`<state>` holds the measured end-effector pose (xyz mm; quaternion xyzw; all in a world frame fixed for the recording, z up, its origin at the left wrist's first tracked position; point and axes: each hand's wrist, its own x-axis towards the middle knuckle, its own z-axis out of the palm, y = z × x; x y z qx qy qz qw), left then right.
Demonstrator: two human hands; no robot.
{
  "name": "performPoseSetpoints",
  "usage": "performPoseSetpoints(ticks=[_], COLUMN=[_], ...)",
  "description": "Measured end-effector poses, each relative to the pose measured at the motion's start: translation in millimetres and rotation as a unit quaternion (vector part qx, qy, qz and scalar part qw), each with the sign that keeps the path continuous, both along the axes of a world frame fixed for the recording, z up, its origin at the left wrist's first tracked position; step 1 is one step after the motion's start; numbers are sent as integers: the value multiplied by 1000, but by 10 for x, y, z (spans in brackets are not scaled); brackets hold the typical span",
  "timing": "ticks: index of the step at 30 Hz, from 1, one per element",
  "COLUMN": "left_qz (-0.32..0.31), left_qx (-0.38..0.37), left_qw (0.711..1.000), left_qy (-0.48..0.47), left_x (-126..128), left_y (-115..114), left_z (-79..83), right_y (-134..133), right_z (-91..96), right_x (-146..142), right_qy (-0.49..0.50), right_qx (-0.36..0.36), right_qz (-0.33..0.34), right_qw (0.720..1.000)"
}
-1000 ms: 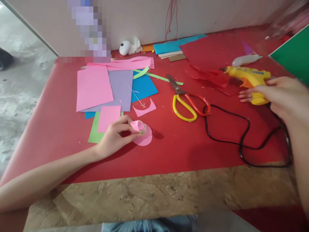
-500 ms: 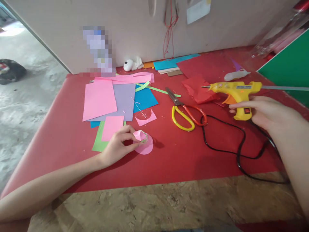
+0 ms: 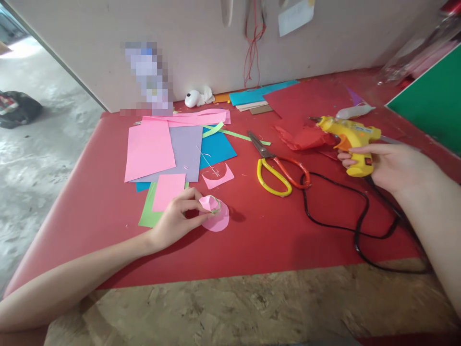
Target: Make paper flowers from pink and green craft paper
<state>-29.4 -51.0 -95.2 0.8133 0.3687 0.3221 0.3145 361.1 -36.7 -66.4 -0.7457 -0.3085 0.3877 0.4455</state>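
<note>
My left hand [image 3: 178, 216] pinches a small pink paper cone [image 3: 211, 203] with a green band, holding it on a pink paper disc [image 3: 218, 221] on the red table cover [image 3: 252, 240]. My right hand [image 3: 387, 166] is wrapped round the handle of a yellow hot glue gun [image 3: 351, 137], lifted at the right with its nozzle pointing left over crumpled red paper [image 3: 304, 137]. The gun's black cord [image 3: 360, 226] loops across the table toward me.
Yellow-and-red scissors [image 3: 279, 168] lie between my hands. Pink, lilac, blue and green paper sheets [image 3: 173, 149] spread at the left, with a pink offcut [image 3: 218, 177]. More sheets [image 3: 259, 93], a white lump [image 3: 196, 97] and a green board [image 3: 432, 101] stand behind. Bare chipboard [image 3: 252, 307] forms the near edge.
My right hand has closed round the glue gun's handle and tilted the gun, drawing it slightly toward me. My left hand has kept the pink cone still.
</note>
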Motion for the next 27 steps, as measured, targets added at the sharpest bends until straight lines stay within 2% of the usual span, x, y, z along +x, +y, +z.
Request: performPoseSetpoints(ticks=[5, 17, 22, 25, 27], left_qz=[1, -5, -11, -7, -9], left_qx=[1, 7, 10, -1, -3], left_qw=[1000, 1000, 1000, 1000, 1000], left_qy=[-4, 6, 8, 20, 21], left_x=[8, 17, 0, -22, -29], left_y=[-2, -4, 6, 12, 13], left_z=[0, 31, 12, -18, -31], right_y=[-26, -4, -19, -101, -214], right_z=[51, 48, 150, 129, 74], right_x=[-84, -112, -110, -50, -32], right_qy=[112, 134, 56, -59, -171], right_qx=[52, 51, 99, 135, 141], right_qz=[11, -23, -13, 8, 28], right_qw=[992, 989, 993, 989, 975])
